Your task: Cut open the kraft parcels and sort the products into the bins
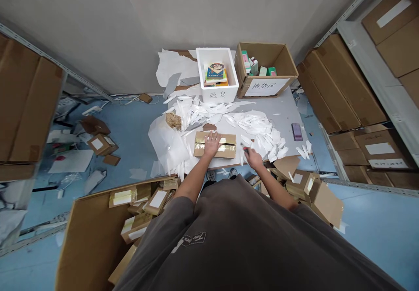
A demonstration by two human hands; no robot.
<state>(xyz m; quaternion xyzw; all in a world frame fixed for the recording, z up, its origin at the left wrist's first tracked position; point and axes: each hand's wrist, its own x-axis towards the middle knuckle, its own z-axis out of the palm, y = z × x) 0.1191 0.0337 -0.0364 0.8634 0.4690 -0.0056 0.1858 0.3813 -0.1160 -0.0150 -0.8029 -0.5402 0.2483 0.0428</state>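
A brown cardboard box [230,150] with shiny tape lies at the front edge of the table [288,107]. Spread on top of it, near its middle, is my left hand [212,143], fingers apart and pressing on the lid. A dark slit or gap runs along the box's right part. Just right of the box, my right hand [253,158] is closed round a small cutter [245,149] with a bit of red on it; its tip points up and left, apart from the box. Heaps of white paper strips [258,127] lie behind and beside the box.
At the back stand a white foam bin [218,95] with books and a carton [290,70] with small boxes. A large carton [88,234] of parcels is at lower left. Purple item [297,132] lies at table right. Shelves with boxes [347,81] flank both sides.
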